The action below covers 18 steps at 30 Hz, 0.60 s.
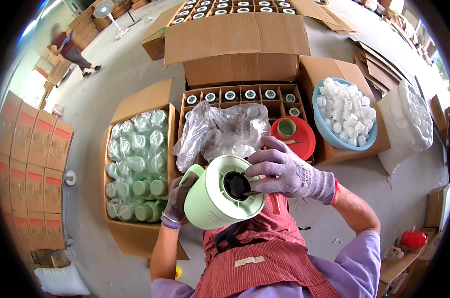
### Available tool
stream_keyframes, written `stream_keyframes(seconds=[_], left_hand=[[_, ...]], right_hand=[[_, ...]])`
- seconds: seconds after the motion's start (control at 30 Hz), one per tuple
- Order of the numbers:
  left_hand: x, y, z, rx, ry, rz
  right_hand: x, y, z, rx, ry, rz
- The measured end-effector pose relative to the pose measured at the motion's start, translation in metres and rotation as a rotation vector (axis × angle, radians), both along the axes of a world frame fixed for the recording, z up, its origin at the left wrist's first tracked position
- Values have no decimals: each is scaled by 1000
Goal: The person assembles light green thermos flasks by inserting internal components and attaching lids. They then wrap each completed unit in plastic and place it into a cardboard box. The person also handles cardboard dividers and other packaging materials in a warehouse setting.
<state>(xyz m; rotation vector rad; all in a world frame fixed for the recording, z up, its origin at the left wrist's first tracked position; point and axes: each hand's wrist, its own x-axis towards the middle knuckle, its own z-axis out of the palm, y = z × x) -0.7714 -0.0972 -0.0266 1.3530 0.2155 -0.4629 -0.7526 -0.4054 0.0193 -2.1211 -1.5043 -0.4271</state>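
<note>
Warehouse floor, boxes | left hand [178, 197] grip clenched under green jug [220, 193] | right hand [284, 171] grip grasping jug rim

Pale green plastic jug [220, 196] with side handle, tipped so its round top with dark central opening faced upward, held in the air above a red apron, handle toward the left, thin dark tool [250, 192] poking into the opening

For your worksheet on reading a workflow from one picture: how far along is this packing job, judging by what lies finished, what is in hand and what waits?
Done: the divided carton ahead holds a back row of jugs. In hand: the left hand holds a pale green jug while the right hand works at its opening. Left: wrapped jugs in the left carton, white caps in the blue basin, and cells hidden under clear plastic.
</note>
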Motion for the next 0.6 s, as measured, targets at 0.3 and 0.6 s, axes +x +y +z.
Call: stream_keyframes(seconds=[0.3, 0.6], left_hand=[[-12, -1, -25, -47, 155, -158], [-40, -27, -41, 280, -408, 143]], right_hand=[[-13, 3, 8, 28, 335, 132], [-19, -3, -17, 148, 768, -364]])
